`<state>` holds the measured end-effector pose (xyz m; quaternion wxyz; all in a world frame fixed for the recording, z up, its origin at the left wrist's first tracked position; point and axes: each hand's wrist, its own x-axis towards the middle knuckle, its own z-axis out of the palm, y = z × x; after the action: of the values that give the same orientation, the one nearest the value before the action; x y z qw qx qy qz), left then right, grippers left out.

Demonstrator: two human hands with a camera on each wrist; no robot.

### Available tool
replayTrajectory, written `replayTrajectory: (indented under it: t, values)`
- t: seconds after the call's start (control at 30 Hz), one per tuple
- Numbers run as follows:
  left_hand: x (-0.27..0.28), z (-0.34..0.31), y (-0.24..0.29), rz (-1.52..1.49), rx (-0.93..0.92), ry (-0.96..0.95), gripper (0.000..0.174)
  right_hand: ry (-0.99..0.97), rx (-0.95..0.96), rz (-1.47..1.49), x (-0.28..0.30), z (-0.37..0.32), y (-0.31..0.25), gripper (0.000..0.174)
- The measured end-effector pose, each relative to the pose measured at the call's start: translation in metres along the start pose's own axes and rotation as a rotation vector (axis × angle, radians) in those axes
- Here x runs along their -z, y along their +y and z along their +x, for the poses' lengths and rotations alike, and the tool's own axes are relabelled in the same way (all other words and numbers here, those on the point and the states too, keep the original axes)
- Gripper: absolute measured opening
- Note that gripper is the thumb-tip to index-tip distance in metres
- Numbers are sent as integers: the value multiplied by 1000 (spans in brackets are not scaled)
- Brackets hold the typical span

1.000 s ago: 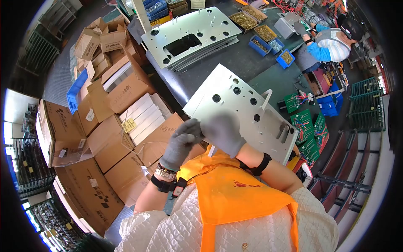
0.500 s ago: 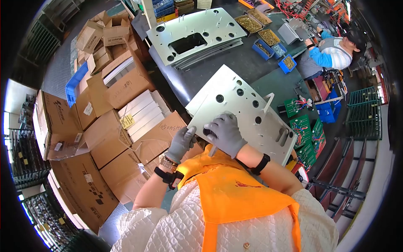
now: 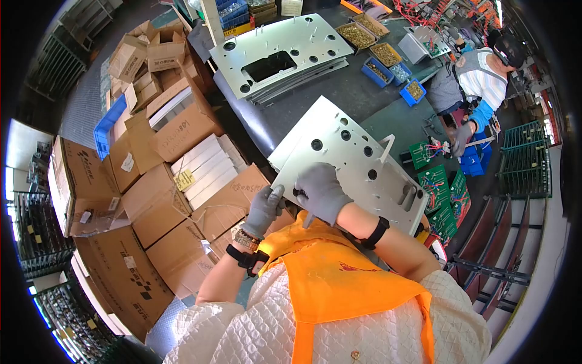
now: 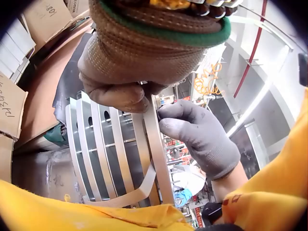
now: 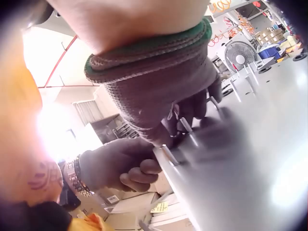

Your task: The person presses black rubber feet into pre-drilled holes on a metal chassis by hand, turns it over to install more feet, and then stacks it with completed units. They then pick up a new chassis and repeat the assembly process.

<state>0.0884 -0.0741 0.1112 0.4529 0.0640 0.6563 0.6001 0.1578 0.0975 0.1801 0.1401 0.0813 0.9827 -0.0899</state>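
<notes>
A silvery sheet-metal panel (image 3: 339, 151) with studs and black rubber grommets (image 3: 316, 145) lies tilted on top of a stack of panels, whose edges (image 4: 120, 149) show in the left wrist view. My gloved left hand (image 3: 265, 209) grips its near-left edge, fingers curled. Over the near corner, my gloved right hand (image 3: 321, 191) pinches a black grommet (image 3: 298, 193) at the panel, its fingers bent among the studs (image 5: 186, 125). Most of this grommet is hidden by the fingers. The two hands are close together across the edge.
Another stack of panels (image 3: 279, 51) stands farther back on the dark bench. Bins of small hardware (image 3: 385, 54) line the far side. Cardboard boxes (image 3: 151, 206) crowd the left. Green circuit boards (image 3: 435, 182) lie at right, near another person (image 3: 485, 79).
My hands, earlier together in front of the panel, have parted: the left went to the panel's edge, the right down onto its corner. The other person's arm has swung nearer.
</notes>
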Motion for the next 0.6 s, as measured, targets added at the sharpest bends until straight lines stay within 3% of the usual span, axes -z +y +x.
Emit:
replayTrajectory:
  t: [0.07,0.2,0.27,0.37,0.53,0.6]
  values:
    - [-1,0,2,15,-8,1,41,162,258,-23,-15,-2,14,19]
    - [-3,1,2,28,-22,0,41,227,357,24,-11,2,28,18]
    - [-3,2,4,53,-22,3,41,-65,350,22,13,16,26,18]
    - [-3,4,8,88,-21,2,45,-204,373,-163,28,35,17,20]
    - [-1,9,5,-2,11,-10,45,-157,353,-212,26,23,17,20]
    - [-2,7,6,14,10,-11,45,-140,373,-105,28,22,20,24]
